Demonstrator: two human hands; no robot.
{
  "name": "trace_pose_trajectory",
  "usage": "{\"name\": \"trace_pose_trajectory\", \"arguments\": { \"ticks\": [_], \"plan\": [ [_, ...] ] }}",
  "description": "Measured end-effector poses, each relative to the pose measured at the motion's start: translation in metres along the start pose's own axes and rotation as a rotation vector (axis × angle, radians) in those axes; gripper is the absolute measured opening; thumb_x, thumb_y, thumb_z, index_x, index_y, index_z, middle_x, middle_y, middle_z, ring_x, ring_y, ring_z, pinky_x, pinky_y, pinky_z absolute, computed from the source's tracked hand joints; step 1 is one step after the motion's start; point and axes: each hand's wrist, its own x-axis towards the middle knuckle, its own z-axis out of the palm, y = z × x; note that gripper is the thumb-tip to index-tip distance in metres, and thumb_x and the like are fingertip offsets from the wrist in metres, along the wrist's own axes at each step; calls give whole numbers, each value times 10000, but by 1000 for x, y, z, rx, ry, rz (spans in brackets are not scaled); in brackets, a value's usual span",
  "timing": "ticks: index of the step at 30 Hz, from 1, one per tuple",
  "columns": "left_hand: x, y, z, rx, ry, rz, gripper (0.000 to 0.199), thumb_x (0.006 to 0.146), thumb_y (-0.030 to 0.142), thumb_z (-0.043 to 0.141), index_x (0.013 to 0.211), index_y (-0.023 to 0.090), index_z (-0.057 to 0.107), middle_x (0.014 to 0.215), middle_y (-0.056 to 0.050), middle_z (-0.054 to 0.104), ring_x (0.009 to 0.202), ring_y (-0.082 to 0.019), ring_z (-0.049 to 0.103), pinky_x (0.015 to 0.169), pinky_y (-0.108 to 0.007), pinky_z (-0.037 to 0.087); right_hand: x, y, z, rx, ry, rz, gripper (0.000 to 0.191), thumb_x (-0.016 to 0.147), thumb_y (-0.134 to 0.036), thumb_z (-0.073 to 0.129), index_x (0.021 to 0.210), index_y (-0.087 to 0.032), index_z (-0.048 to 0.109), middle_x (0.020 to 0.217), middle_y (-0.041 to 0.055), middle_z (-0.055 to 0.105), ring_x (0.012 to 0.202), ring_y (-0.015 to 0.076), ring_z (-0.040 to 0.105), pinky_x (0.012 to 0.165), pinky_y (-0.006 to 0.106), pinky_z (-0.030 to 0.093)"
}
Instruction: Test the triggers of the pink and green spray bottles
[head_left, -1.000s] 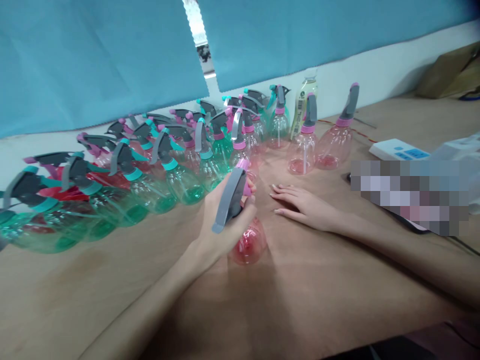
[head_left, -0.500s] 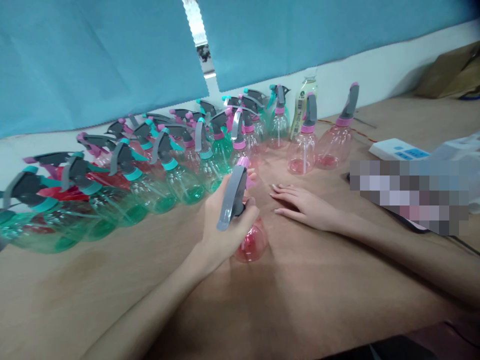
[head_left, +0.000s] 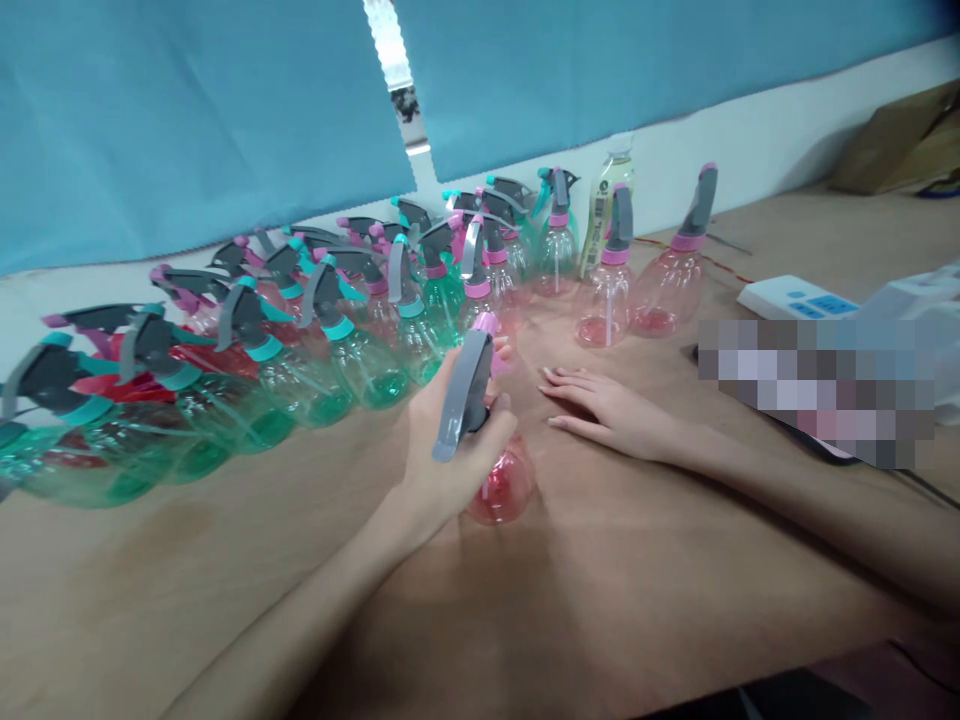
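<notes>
My left hand (head_left: 450, 450) is wrapped round the neck of a pink spray bottle (head_left: 504, 485) that stands upright on the brown table (head_left: 645, 590). The bottle's grey trigger head, with a pink nozzle, shows above my thumb; the neck is hidden by my fingers. To its right, my right hand (head_left: 607, 410) rests on the table with its fingers apart, holding nothing. Beyond my right hand stand two more pink spray bottles, one upright (head_left: 602, 305) and one further right (head_left: 667, 290).
Several green spray bottles (head_left: 375, 375) and pink ones form rows at the left and back. A labelled drink bottle (head_left: 600, 215) stands behind. On the right are a white device (head_left: 787, 298), a blurred-out flat object (head_left: 817, 395), clear plastic and, further back, a cardboard box (head_left: 892, 145).
</notes>
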Motion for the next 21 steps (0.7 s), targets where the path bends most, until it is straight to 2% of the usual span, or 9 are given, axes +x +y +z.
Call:
{"name": "trace_pose_trajectory", "arguments": {
  "ticks": [7, 16, 21],
  "plan": [
    [-1, -1, 1, 14, -9, -9, 406, 769, 176, 578, 1170, 238, 592, 847, 2, 665, 661, -159, 585, 764, -340, 527, 0, -1, -1, 23, 6, 1, 599, 975, -538, 410, 1392, -125, 529, 1479, 148, 480, 1401, 292, 405, 1168, 501, 316],
    [0, -2, 0, 28, 1, 9, 362, 785, 193, 577, 1144, 237, 588, 803, 7, 661, 664, -168, 606, 777, -354, 542, 0, -1, 0, 46, 39, -2, 540, 969, -528, 442, 1407, -223, 518, 1487, 93, 480, 1393, 287, 419, 1156, 520, 332],
    [0, -3, 0, 51, 10, 10, 309, 789, 199, 574, 1095, 241, 595, 783, 20, 646, 642, -163, 593, 736, -334, 532, 0, -1, -1, 41, 20, 3, 576, 971, -534, 427, 1402, -165, 525, 1478, 129, 486, 1394, 294, 416, 1168, 503, 316]
  ]
}}
